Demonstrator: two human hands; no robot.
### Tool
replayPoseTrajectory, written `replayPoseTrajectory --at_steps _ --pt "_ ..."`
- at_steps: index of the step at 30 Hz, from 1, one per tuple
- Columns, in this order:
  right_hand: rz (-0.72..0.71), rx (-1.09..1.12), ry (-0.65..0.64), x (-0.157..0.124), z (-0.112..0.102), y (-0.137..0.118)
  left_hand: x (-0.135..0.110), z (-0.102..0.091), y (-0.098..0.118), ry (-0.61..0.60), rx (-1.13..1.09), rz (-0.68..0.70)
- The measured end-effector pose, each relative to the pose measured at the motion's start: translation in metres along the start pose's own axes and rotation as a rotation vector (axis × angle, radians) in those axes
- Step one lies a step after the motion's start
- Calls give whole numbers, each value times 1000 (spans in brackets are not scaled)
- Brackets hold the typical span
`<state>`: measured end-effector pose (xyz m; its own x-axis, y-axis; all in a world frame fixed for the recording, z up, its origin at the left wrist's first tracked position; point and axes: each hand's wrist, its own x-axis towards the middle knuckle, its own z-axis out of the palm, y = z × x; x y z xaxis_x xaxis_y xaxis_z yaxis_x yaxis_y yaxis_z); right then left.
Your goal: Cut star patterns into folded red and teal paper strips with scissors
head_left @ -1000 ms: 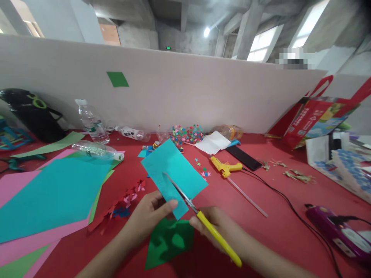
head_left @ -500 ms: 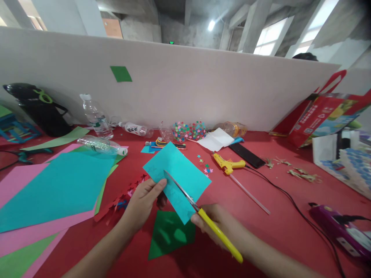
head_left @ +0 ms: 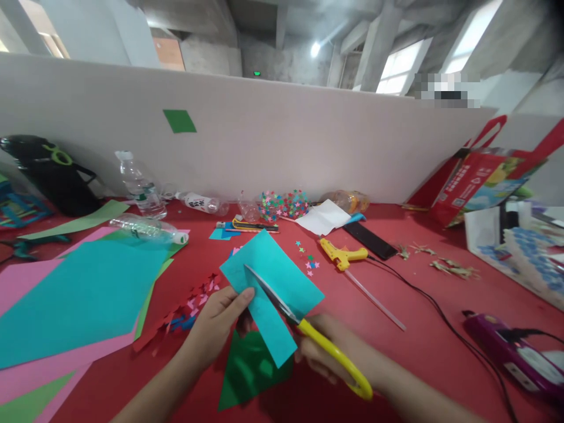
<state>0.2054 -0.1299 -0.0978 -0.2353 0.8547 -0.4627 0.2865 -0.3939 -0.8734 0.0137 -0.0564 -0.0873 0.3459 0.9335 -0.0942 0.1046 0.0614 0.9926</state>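
Note:
My left hand [head_left: 224,311] pinches the left edge of a turquoise sheet of paper [head_left: 282,273], thumb on top. A slit runs into the sheet from its lower right side, leaving a strip that hangs toward me. In my right hand [head_left: 330,346] are scissors with yellow handles [head_left: 337,358]; their blades [head_left: 271,294] lie along the slit, slightly parted. Below the sheet, a dark green piece of paper [head_left: 251,376] rests on the red table. Red paper with star shapes [head_left: 189,311] lies left of my left hand.
Stacked coloured sheets [head_left: 83,282] cover the left side, with a clear plastic bottle [head_left: 150,228] on them. A yellow glue gun [head_left: 343,254] trails its cord rightward past a purple device [head_left: 511,352]. A box cutter [head_left: 253,225] lies beyond the sheet, before a white partition [head_left: 286,135].
The slit has opened wider, and the cut strip has swung down toward me. The scissors' blades are more parted. The camera view has shifted slightly.

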Motion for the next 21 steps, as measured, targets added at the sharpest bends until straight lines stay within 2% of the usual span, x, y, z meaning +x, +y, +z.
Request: replayPoseTrajectory --at_steps 5,9,15,18,21 --pt "98 -74 53 8 6 12 2 0 -5 20 -12 -3" --pt "-93 -104 31 2 5 5 4 0 -10 5 -16 -2" --pt "-147 -147 86 1 2 6 2 0 -12 -27 39 -6" --pt "-131 -57 43 4 1 7 1 1 -11 -16 54 7" --pt "-51 7 2 5 0 4 2 0 -11 23 74 34"
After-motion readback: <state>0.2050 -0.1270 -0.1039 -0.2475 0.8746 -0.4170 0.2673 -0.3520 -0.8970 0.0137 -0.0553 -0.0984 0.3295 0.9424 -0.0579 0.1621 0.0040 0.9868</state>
